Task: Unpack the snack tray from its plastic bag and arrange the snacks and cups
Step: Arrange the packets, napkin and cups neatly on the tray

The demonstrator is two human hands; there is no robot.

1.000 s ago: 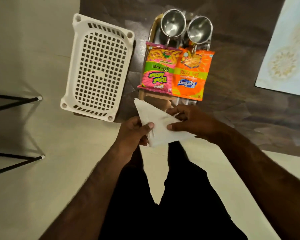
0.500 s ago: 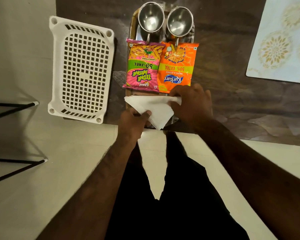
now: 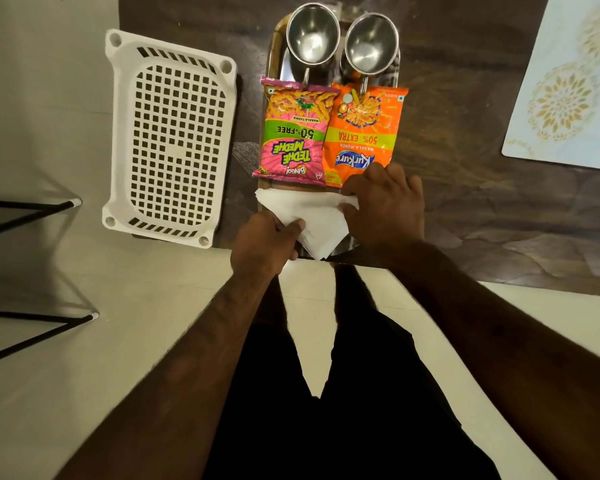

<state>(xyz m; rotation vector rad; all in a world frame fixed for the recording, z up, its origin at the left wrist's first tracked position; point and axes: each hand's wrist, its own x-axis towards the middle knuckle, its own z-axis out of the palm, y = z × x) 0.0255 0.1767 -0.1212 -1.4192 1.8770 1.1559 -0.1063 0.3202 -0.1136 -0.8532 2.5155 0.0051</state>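
Observation:
A steel tray (image 3: 276,46) lies on the dark table. At its far end stand two steel cups (image 3: 311,38) (image 3: 370,43). A pink snack packet (image 3: 293,133) and an orange snack packet (image 3: 364,133) lie side by side across the tray's middle. A white folded napkin (image 3: 312,216), triangle-shaped, rests on the tray's near end. My left hand (image 3: 264,247) pinches the napkin's lower left edge. My right hand (image 3: 385,209) holds its right corner, palm down over the tray's near right part.
A white perforated plastic basket (image 3: 170,136) lies upside down to the left, overhanging the table (image 3: 465,116) edge. A pale floral placemat (image 3: 568,81) sits at the far right. Black metal legs (image 3: 32,216) stand on the floor at left. My own legs are below.
The napkin went from being held above the table edge to lying on the tray's near end below the packets. Both hands moved forward with it and keep hold.

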